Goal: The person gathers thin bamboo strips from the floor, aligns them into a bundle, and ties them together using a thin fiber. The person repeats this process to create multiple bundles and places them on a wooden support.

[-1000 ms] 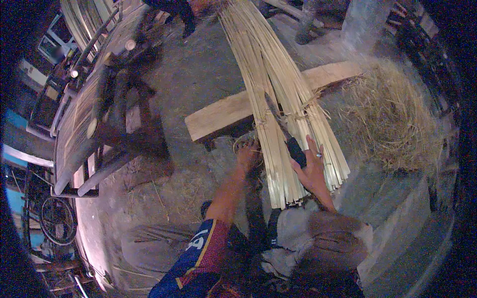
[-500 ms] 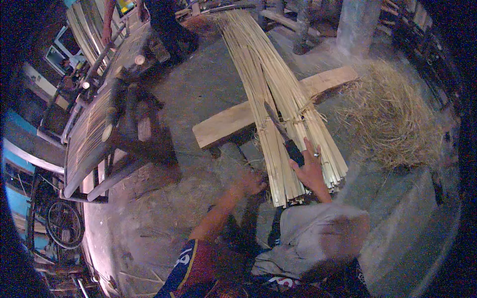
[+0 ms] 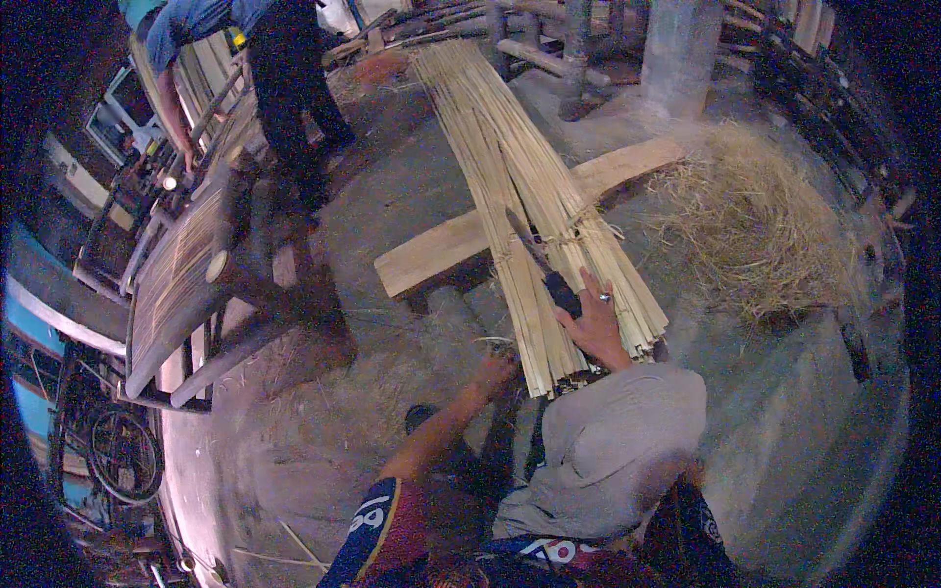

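Two long tied bundles of pale, thin split strips point(image 3: 480, 127) stretch away from me over a plank point(image 3: 431, 257) laid crosswise beneath them. A knife point(image 3: 561, 292) with a black handle lies along the bundles, its blade pointing away. My right hand point(image 3: 600, 328), with a ring on it, rests over the near part of the right bundle. Its fingers are stretched out, and the handle's near end sits between thumb and fingers, partly covered. My left hand point(image 3: 497, 369) is low beside the left bundle's near end. Shadow and blur hide its fingertips.
To the right lies a heap of straw-like shavings point(image 3: 755, 230). A slatted bench point(image 3: 186, 274) stands at the left, and a person in dark trousers point(image 3: 289, 88) leans over its far end. A bicycle point(image 3: 123, 451) is at the lower left, a pillar point(image 3: 678, 64) at the back.
The view has shifted slightly, and more of the other person shows at the upper left. My right hand stays by the knife handle; my left hand remains beside the left bundle.
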The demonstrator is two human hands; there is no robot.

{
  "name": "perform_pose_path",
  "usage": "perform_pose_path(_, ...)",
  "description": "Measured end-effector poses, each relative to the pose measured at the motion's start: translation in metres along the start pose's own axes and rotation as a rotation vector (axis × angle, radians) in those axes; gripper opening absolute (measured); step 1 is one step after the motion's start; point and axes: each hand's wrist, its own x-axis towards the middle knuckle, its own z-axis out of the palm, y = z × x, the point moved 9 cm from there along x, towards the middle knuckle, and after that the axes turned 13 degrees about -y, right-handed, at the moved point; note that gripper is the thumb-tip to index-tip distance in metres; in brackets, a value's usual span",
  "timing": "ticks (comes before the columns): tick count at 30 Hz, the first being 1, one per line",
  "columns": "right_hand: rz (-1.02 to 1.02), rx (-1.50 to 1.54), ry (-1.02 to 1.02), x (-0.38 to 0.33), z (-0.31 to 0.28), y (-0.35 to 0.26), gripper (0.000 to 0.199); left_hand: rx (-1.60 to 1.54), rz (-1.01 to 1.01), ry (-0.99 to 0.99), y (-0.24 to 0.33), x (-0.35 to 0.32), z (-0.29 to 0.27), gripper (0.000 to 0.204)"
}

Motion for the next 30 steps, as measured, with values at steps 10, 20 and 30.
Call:
perform_pose_path(10,0.025,0.016,-0.032,-0.004,-0.008,0.004,0.058,-0.403,0.172,-0.519,0.017,-0.064,-0.063,0.039)
perform_pose_path(20,0.153,0.412,-0.056,0.001,-0.026,0.014,0.082,-0.456,-0.117,-0.625,-0.147,-0.132,-0.236,0.034)
perform_pose_path(30,0.507,0.825,0.331,-0.068,-0.143,0.103,0.059,-0.569,0.075,0.174,-0.086,0.04,-0.434,0.023)
